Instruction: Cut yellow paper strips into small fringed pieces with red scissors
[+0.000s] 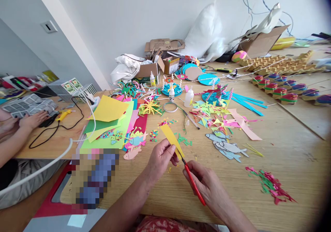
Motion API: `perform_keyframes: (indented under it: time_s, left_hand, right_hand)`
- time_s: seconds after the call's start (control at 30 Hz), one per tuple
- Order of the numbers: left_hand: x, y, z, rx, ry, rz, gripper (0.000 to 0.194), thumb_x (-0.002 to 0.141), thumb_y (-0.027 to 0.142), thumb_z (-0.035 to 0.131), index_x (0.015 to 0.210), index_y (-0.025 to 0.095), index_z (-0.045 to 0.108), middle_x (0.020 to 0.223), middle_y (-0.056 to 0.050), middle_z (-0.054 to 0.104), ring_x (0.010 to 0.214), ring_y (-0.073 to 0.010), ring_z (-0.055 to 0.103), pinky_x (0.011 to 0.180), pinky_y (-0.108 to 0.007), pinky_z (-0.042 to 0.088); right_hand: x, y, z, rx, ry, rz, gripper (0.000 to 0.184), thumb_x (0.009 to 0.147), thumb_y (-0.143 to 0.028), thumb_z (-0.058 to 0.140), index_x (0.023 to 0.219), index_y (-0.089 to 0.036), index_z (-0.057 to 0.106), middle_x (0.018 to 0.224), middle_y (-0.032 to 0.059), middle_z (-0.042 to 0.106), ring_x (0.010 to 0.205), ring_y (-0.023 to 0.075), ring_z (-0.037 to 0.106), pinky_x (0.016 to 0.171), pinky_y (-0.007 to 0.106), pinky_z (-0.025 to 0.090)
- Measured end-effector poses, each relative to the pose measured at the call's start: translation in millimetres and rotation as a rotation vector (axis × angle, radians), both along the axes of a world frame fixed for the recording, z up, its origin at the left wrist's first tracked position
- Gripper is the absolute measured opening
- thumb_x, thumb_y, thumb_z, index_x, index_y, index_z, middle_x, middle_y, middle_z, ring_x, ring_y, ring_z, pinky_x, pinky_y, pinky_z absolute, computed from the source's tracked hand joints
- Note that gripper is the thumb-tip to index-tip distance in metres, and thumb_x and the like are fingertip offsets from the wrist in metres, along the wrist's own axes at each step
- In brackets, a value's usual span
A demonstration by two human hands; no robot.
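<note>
- Red-patterned cloth [159, 225]: bottom edge, nearest.
- R hand [207, 182]: gripping red-handled scissors [193, 183], blades at strip's near end; short, steady snips & relaxed wrist best.
- L hand [159, 158]: pinching yellow paper strip [169, 135], thumb on top; hold taut, fingertips clear of blades, feed/turn paper, not scissors.
- Strip: above wood tabletop [172, 202], nr. green paper snippets [184, 140]; catch offcuts separately.

Your table [258, 149] has smooth wood grain; your scissors [194, 183] have glossy red plastic handles, your yellow strip [172, 139] matt paper.
</note>
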State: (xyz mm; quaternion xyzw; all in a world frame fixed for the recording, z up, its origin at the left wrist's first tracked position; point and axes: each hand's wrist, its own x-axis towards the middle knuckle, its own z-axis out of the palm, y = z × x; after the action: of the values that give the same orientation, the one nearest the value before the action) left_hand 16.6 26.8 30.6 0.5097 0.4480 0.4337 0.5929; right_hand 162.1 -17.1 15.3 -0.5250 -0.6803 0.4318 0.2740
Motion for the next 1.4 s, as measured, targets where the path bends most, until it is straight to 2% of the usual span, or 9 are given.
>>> perform_keyframes:
  time_s: [0.23, 0.43, 0.8, 1.1, 1.4]
  left_hand:
    - [-1.9, 0.0, -3.4, -0.013, -0.028, -0.003, 0.025, 0.078, 0.04, 0.048, 0.073, 0.015, 0.051, 0.057, 0.002, 0.053, 0.051, -0.0095, 0.052, 0.047, -0.02, 0.044]
    - [-5.1, 3.2, -5.3, 0.034, 0.012, 0.014, 0.023, 0.079, 0.036, 0.047, 0.072, 0.014, 0.051, 0.057, 0.002, 0.053, 0.05, -0.0087, 0.051, 0.045, -0.018, 0.043]
    - [3.0, -2.7, 3.2, -0.019, 0.023, -0.04, 0.023, 0.079, 0.035, 0.046, 0.07, 0.014, 0.049, 0.056, 0.002, 0.05, 0.049, -0.0082, 0.049, 0.045, -0.018, 0.04]
    - [3.4, -0.1, -4.0, -0.026, 0.019, -0.055, 0.023, 0.08, 0.036, 0.046, 0.072, 0.014, 0.048, 0.055, 0.003, 0.049, 0.048, -0.0078, 0.048, 0.045, -0.018, 0.039]
    - [2.2, 2.2, -3.2, -0.024, 0.02, -0.04, 0.023, 0.079, 0.036, 0.046, 0.07, 0.015, 0.049, 0.055, 0.002, 0.051, 0.047, -0.0079, 0.048, 0.044, -0.018, 0.039]
  right_hand:
    - [1.0, -1.1, -5.0, 0.027, -0.023, -0.009, 0.034, 0.085, -0.042, 0.032, 0.062, -0.019, 0.041, 0.053, -0.0057, 0.036, 0.05, 0.0096, 0.034, 0.046, 0.02, 0.027]
    - [1.2, -1.4, -4.7, 0.018, -0.015, -0.006, 0.034, 0.085, -0.043, 0.033, 0.061, -0.019, 0.041, 0.052, -0.0059, 0.035, 0.049, 0.0098, 0.033, 0.046, 0.02, 0.027]
    - [3.2, -2.1, -3.7, -0.057, 0.067, -0.005, 0.03, 0.086, -0.038, 0.035, 0.064, -0.02, 0.041, 0.05, -0.0064, 0.038, 0.047, 0.0096, 0.04, 0.044, 0.019, 0.031]
    - [5.1, -2.9, -4.5, 0.071, 0.008, -0.041, 0.034, 0.086, -0.04, 0.034, 0.059, -0.019, 0.041, 0.051, -0.005, 0.039, 0.048, 0.0095, 0.036, 0.044, 0.02, 0.03]
    - [4.6, -3.7, -6.5, -0.004, 0.017, -0.021, 0.035, 0.085, -0.043, 0.032, 0.06, -0.02, 0.039, 0.05, -0.0054, 0.038, 0.047, 0.0103, 0.039, 0.045, 0.02, 0.031]
